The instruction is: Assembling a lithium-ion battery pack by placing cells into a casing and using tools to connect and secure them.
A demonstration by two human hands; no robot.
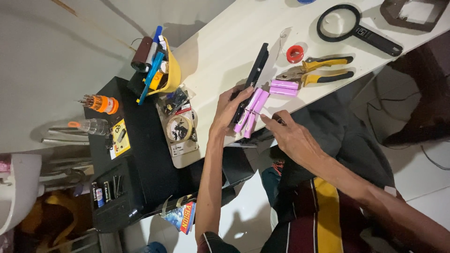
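Observation:
My left hand (pixel 229 110) grips a long black casing (pixel 255 70) together with a pack of pink cylindrical battery cells (pixel 251 112) at the near edge of the white table (pixel 225 42). My right hand (pixel 288 133) pinches something thin at the lower end of those cells; what it pinches is too small to tell. Two more pink cells (pixel 284 87) lie on the table just right of the pack, beside yellow-handled pliers (pixel 318 70). A small red spool (pixel 295 53) sits above the pliers.
A black magnifying glass (pixel 351 28) lies at the table's far right. A black box (pixel 136 154) to the left carries a yellow cup of tools (pixel 161 68), a tape roll pack (pixel 179 129) and an orange screwdriver-bit holder (pixel 101 103). White floor tiles lie below.

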